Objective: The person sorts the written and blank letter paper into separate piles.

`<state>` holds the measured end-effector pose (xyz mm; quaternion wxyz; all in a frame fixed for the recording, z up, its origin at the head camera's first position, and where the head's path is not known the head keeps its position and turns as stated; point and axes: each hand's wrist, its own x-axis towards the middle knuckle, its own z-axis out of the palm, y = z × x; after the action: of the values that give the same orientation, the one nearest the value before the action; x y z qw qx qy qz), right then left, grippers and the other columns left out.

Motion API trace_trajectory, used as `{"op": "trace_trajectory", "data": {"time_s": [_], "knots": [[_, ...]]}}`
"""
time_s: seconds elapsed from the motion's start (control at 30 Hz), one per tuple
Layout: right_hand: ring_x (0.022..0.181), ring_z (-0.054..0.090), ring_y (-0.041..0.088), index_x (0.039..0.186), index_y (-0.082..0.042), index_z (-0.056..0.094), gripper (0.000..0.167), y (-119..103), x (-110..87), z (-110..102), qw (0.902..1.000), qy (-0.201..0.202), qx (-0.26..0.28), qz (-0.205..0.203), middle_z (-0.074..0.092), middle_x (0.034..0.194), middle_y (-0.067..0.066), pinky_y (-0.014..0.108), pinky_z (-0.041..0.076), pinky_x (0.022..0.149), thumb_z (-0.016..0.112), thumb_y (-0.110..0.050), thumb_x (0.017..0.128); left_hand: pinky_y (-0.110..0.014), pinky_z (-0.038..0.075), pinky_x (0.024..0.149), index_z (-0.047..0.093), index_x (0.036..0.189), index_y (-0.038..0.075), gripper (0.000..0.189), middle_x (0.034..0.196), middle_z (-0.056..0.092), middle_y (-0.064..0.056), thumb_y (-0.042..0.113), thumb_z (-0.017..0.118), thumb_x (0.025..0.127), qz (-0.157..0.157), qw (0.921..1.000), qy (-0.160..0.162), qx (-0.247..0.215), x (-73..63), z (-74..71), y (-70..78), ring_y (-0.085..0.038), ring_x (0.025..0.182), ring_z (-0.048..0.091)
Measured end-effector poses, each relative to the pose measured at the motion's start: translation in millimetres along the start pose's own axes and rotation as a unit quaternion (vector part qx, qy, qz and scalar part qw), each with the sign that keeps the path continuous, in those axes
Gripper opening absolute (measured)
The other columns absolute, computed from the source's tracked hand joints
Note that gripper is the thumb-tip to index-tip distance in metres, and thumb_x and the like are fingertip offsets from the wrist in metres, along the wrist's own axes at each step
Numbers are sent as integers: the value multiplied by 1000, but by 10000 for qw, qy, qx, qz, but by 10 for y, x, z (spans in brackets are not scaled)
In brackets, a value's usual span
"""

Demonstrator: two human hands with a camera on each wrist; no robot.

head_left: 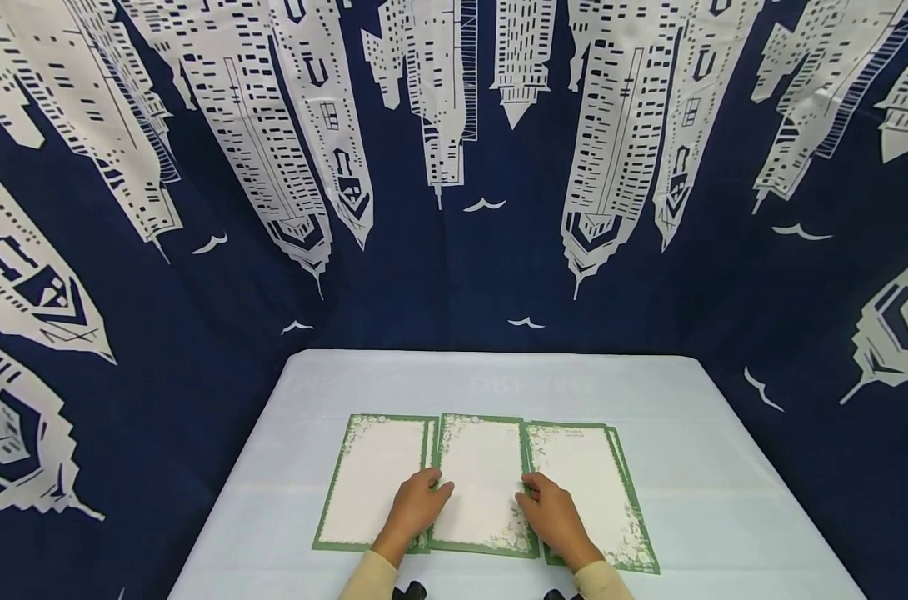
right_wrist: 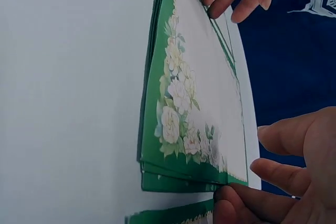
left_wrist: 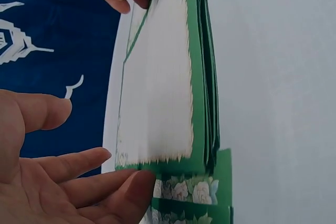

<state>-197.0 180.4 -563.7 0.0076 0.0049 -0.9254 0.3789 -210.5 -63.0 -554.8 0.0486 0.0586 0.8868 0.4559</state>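
Three stacks of white paper sheets with green, flower-patterned borders lie side by side: a left stack (head_left: 375, 479), a middle stack (head_left: 478, 467) and a right stack (head_left: 585, 487). My left hand (head_left: 415, 507) is at the left edge of the middle stack, its fingertips touching that side. On the opposite edge, my right hand (head_left: 555, 515) touches the stack with its lower fingers. Both thumbs stand apart from the paper. Several layered sheet edges show along the middle stack (left_wrist: 157, 93) in the left wrist view. The right wrist view shows its flowered corner (right_wrist: 178, 108), with slightly offset sheets.
A white-covered table (head_left: 686, 467) bears the stacks, with its surface extending behind and beside them. Dark blue cloth (head_left: 439, 283) printed with white buildings and birds hangs behind the table and on both sides.
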Motion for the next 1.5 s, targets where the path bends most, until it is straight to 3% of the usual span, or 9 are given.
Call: {"op": "trace_trajectory", "data": {"time_s": [0.17,0.33,0.53,0.7,0.9,1.07,1.2,1.37,1.5], "knots": [[97,68,29,119,3,68,31,-39,-39,25,9998,108,-147,-72,72,106,16,48,55,81,71,-14,93,-61,47,96,64,125,-8,42,123,64,-30,25,64,99,-90,9999,-8,-147,-15,17,3,-48,117,59],[107,67,38,120,3,68,33,-80,-59,35,9992,195,-350,-39,71,112,20,54,53,89,71,-15,94,-61,47,95,66,122,-6,38,122,65,-28,24,66,98,-104,9998,187,-63,-32,58,6,-47,116,60],[107,68,38,122,4,68,33,-107,-64,61,9984,434,-365,-74,71,112,21,53,54,89,70,-15,94,-60,48,95,68,122,-5,36,123,66,-27,21,68,97,102,9988,469,-51,-71,104,20,-47,118,60],[85,69,26,118,1,69,27,-87,-57,63,9957,865,308,-76,72,104,14,39,57,67,72,-6,91,-48,56,79,68,121,-3,29,115,69,-20,8,69,94,252,9951,878,-380,-72,152,-1,-36,102,67],[87,69,23,111,0,70,24,-39,-39,61,9867,1241,1052,12,69,98,7,32,56,73,72,1,88,-30,54,64,67,122,0,35,97,66,-8,-7,67,87,102,9852,1254,-1168,-18,173,-45,-22,86,68],[82,67,18,103,-3,73,14,-40,-26,83,9824,1447,1178,-33,70,90,5,28,54,72,69,2,90,-30,52,59,66,124,0,38,91,67,-7,-7,65,87,-109,9814,1257,-1445,-2,121,-76,-21,81,67],[80,68,18,97,-4,75,12,-107,-10,95,9798,1563,1238,-148,72,89,5,27,53,68,67,3,92,-33,52,63,66,124,1,35,89,68,-5,-3,65,89,-277,9784,1226,-1642,15,69,-90,-21,82,67],[80,67,20,100,-3,76,12,-244,9,108,9796,1425,1410,-127,73,92,8,27,52,65,67,1,93,-36,52,66,67,124,2,36,89,67,-4,0,69,88,-405,9747,1315,-1759,16,14,-103,-26,88,68],[82,66,19,103,-2,75,12,-379,30,179,9775,1207,1717,-192,72,94,8,26,52,65,66,-1,95,-35,51,63,68,123,3,37,89,66,-6,-3,69,87,-480,9701,1571,-1787,23,-133,-150,-26,86,68]]}}
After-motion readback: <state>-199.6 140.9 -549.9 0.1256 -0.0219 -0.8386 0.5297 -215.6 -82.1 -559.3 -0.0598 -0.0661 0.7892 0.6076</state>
